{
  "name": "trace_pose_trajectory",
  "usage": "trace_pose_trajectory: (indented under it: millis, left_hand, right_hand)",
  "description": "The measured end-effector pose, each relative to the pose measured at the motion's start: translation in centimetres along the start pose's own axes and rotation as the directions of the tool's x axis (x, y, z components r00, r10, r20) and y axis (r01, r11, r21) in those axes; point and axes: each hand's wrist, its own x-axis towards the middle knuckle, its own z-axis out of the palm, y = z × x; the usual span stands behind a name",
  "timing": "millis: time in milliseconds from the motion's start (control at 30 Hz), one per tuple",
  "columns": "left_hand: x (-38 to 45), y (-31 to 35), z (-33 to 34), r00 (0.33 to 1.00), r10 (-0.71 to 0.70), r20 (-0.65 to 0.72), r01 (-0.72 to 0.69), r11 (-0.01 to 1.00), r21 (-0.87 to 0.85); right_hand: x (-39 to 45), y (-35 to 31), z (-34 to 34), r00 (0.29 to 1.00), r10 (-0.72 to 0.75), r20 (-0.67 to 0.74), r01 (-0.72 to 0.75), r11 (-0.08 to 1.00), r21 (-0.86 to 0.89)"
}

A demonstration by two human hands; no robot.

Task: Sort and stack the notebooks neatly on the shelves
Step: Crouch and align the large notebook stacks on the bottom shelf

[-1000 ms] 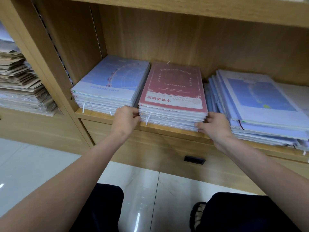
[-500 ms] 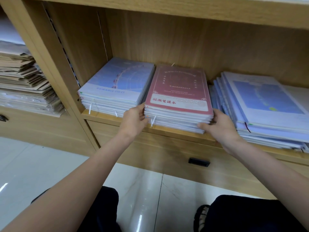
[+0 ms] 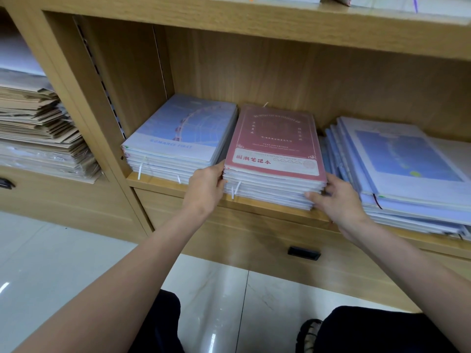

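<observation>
A stack of notebooks topped by a red cover [image 3: 276, 141] sits in the middle of the wooden shelf [image 3: 254, 205]. My left hand [image 3: 207, 186] presses against the stack's front left corner. My right hand [image 3: 336, 197] grips its front right corner, fingers against the side. A tidy stack with a pale blue ferris-wheel cover [image 3: 183, 135] lies to the left, touching the red stack. To the right, a fanned, uneven stack of blue-covered notebooks [image 3: 397, 164] overhangs the shelf edge.
A drawer with a black handle [image 3: 303, 253] runs under the shelf. The neighbouring bay on the left holds a pile of brown paper notebooks [image 3: 38, 123]. Another shelf board [image 3: 254, 24] spans above. My knees and a sandalled foot [image 3: 309, 332] are over the glossy tiled floor.
Both hands have stayed on the red-topped stack's front corners, closing in on its sides. The camera view has shifted, showing more of the shelf above.
</observation>
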Motion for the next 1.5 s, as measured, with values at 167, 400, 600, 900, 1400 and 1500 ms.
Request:
trace_pose_trajectory:
  millis: [167, 400, 600, 900, 1400, 1500]
  left_hand:
    - [0.3, -0.1, -0.2, 0.995, -0.050, 0.086, 0.063, 0.987, -0.151]
    - [0.0, 1.1, -0.4, 0.980, -0.021, 0.199, 0.054, 0.986, -0.161]
    - [0.0, 1.6, -0.4, 0.971, -0.058, 0.230, 0.097, 0.982, -0.161]
    - [-0.3, 1.2, -0.8, 0.944, -0.153, 0.292, 0.257, 0.897, -0.359]
    - [-1.4, 0.1, -1.0, 0.843, -0.318, 0.434, 0.506, 0.742, -0.439]
    - [-2.0, 0.6, -0.6, 0.842, -0.335, 0.422, 0.522, 0.703, -0.483]
  right_hand:
    - [0.1, -0.3, -0.2, 1.000, -0.014, 0.015, 0.014, 1.000, -0.002]
    - [0.6, -0.7, 0.0, 0.997, -0.054, 0.061, 0.052, 0.998, 0.035]
    - [0.2, -1.0, 0.2, 0.995, -0.082, 0.063, 0.080, 0.996, 0.026]
    - [0.4, -0.6, 0.4, 0.996, -0.081, 0.047, 0.080, 0.997, 0.024]
    - [-0.2, 0.2, 0.6, 0.997, -0.064, -0.030, 0.049, 0.929, -0.367]
    - [0.0, 0.7, 0.8, 0.993, -0.092, -0.074, 0.053, 0.909, -0.414]
